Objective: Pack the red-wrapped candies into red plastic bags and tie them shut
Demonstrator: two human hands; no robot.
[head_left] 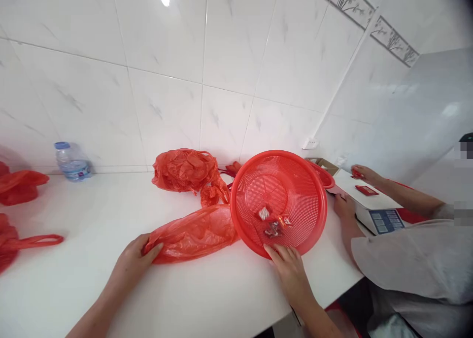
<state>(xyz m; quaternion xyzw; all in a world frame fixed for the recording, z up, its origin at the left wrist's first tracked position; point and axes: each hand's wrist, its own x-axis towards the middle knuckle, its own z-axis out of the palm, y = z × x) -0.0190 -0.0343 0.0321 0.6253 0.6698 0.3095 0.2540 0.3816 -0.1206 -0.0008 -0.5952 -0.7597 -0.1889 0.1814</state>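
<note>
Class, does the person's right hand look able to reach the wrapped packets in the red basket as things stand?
Probably yes: the right hand rests on the red basket's rim, and nothing covers the wrapped packets.

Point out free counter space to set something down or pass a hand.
Widest bare counter: between the water bottle, the left-end red bags and the left hand. A smaller patch lies between the left hand and the right hand. Crowded: around the red basket, the crumpled red bag, and the co-worker's hands at the white box.
</note>
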